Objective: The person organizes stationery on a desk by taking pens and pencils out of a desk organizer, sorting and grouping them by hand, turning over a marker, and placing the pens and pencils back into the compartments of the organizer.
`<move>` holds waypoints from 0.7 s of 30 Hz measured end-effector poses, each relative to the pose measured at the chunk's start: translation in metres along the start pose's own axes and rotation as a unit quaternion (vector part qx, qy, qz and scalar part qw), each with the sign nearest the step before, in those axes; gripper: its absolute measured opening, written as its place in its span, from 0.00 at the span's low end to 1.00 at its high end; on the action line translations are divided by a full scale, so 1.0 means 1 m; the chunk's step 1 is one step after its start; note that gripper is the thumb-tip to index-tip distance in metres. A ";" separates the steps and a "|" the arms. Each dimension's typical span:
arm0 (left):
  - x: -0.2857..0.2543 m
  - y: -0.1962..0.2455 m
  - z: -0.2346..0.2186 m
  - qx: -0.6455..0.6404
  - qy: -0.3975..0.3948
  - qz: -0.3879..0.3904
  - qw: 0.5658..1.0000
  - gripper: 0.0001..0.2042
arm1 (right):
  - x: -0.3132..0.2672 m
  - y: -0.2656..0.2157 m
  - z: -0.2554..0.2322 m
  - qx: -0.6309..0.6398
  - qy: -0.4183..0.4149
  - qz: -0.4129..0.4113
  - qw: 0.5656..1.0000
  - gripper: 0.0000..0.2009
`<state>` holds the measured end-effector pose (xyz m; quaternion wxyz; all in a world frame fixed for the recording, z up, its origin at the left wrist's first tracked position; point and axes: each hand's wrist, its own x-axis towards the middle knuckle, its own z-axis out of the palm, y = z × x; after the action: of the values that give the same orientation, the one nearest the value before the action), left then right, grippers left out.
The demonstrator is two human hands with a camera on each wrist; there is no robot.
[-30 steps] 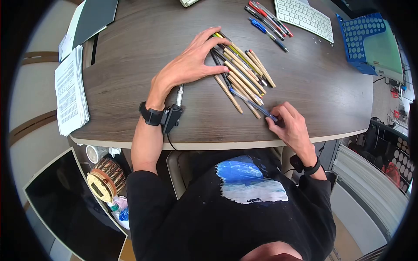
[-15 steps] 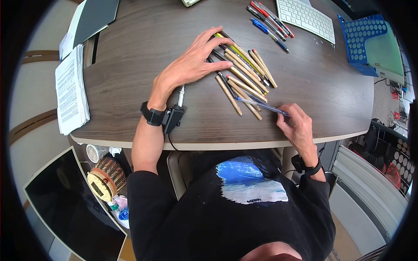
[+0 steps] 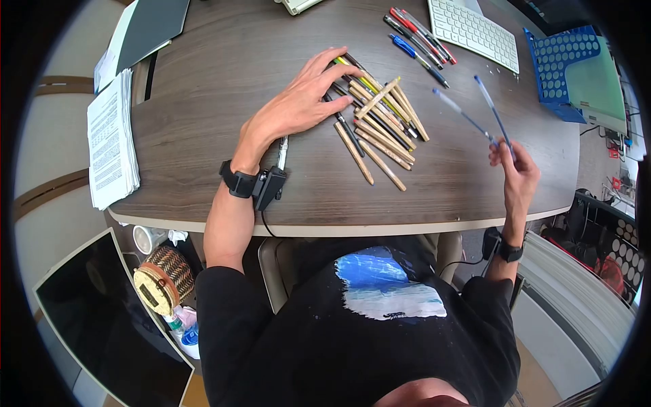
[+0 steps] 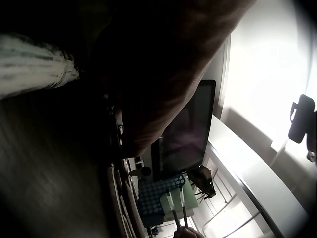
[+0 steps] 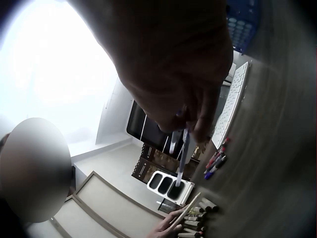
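In the head view the left hand (image 3: 298, 98) lies over the upper left side of a heap of wooden pencils (image 3: 385, 157), fingers spread and touching it. One pencil (image 3: 377, 98) lies slanted across the top of the others. Off to the right, above the desk, the right hand (image 3: 517, 175) pinches two slim pens with bluish caps (image 3: 495, 107), fanned apart in a V. The right wrist view shows those pens (image 5: 184, 156) below the fingers of the right hand (image 5: 183, 94). Small in the left wrist view are the same two pens (image 4: 184, 202).
Red, black and blue pens (image 3: 419, 44) lie beside a white keyboard (image 3: 475, 32) at the back. A blue perforated holder (image 3: 553, 71) stands at the right. Stacked papers (image 3: 112, 142) lie on the left, and a white pen-like object (image 3: 282, 153) is by the left wrist.
The right hand has moved right, away from the heap, raising two pens whose tips were over the pencils. One pencil now lies crosswise on the heap. The left hand has barely moved.
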<state>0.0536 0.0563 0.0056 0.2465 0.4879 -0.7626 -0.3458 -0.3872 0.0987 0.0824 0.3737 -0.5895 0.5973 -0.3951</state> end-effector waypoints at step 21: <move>-0.001 0.007 -0.009 -0.019 -0.008 0.008 1.000 0.15 | 0.087 -0.009 0.096 -0.270 -0.060 -0.232 0.932 0.17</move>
<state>0.0562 0.0570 0.0164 0.2524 0.4747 -0.7615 -0.3620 -0.2978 0.0089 0.0534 0.1333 -0.8133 0.5042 -0.2582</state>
